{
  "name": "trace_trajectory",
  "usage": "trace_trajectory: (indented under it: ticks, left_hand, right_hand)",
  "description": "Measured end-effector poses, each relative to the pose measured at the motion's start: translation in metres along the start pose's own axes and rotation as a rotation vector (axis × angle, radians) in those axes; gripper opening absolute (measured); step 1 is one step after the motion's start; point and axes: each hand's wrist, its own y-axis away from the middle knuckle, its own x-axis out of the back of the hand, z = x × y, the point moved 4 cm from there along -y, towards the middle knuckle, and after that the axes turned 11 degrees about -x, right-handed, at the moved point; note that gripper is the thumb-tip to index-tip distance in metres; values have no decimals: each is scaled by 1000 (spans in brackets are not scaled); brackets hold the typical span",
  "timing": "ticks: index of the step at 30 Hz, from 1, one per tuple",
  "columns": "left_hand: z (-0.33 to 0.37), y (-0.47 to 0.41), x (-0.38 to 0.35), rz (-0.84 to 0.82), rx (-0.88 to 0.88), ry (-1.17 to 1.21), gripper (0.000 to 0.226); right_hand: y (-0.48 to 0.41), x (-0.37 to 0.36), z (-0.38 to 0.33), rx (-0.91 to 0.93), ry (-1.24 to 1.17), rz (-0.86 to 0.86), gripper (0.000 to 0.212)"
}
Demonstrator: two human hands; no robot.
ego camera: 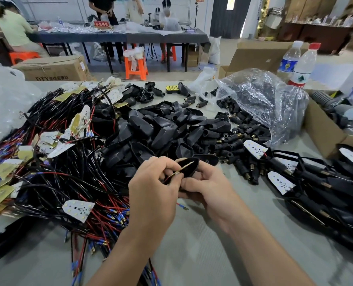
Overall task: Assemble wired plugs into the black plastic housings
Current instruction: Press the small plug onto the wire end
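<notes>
Step in hand: we judge this as seating. A thin wired board (181, 169), seen edge-on, lies across the mouth of one black housing (191, 165).
Left hand (153, 188): fingers curled, pinching the board's lower end, where a red lead leaves it.
Right hand (209, 187): wrapped under the housing with the thumb alongside, holding it above the table just in front of the heap.
Next move: we think it calls for tilting the board flat and pressing it into the shell while the right hand steadies. We cannot tell whether the lead is already threaded.
Edges: the heap of loose housings (157, 129) sits just behind our knuckles, the wire tangle (58, 178) is close on the left, and the finished units (285, 176) lie to the right.
Open room: the bare grey table (192, 248) lies under our wrists and toward us, with one stray red lead (182, 206) just below the hands.
</notes>
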Motion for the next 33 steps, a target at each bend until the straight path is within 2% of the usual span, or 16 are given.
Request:
trace_trajectory:
  ticks: [5, 8, 9, 11, 15, 17, 18, 20, 22, 24, 26, 28, 30, 33]
  left_hand:
    - [0, 5, -2, -90, -97, -30, 34]
    - [-1, 3, -4, -113, -151, 67, 13]
    - [-1, 2, -6, -141, -154, 98, 12]
    - [2, 5, -9, -168, -179, 103, 29]
    - [10, 5, -2, -20, -201, 28, 28]
    - [0, 3, 6, 11, -91, -4, 60]
    - [-5, 3, 8, -23, -30, -18, 76]
    - [-9, 6, 7, -140, 18, -169, 94]
    - [-9, 11, 1, -267, 60, -273, 95]
    - [-9, 11, -7, -265, 161, -165, 84]
    - [-20, 7, -11, -87, 455, 240, 75]
    - [-31, 3, -8, 159, 690, 622, 63]
    - [-41, -2, 1, 319, 714, 679, 46]
    - [-45, -3, 4, 369, 700, 718, 35]
  right_hand:
    - [-2, -6, 7, -75, -76, 33, 34]
    - [-4, -1, 5, -90, -170, 86, 21]
    - [-5, 2, 4, -108, -222, 116, 21]
    - [-6, 8, 2, -128, -298, 182, 23]
    - [-3, 12, -6, -63, -274, 297, 23]
    - [2, 18, -13, -5, -264, 389, 24]
    - [4, 23, -17, 29, -283, 429, 23]
    - [6, 32, -24, 82, -404, 432, 16]
    - [8, 37, -28, 78, -549, 380, 10]
    - [9, 38, -28, 15, -566, 355, 10]
    - [12, 36, -25, -52, -444, 361, 17]
    - [12, 32, -25, -79, -190, 347, 27]
    - [13, 26, -25, -86, 109, 277, 23]
    - [20, 12, -15, -216, 510, -73, 23]
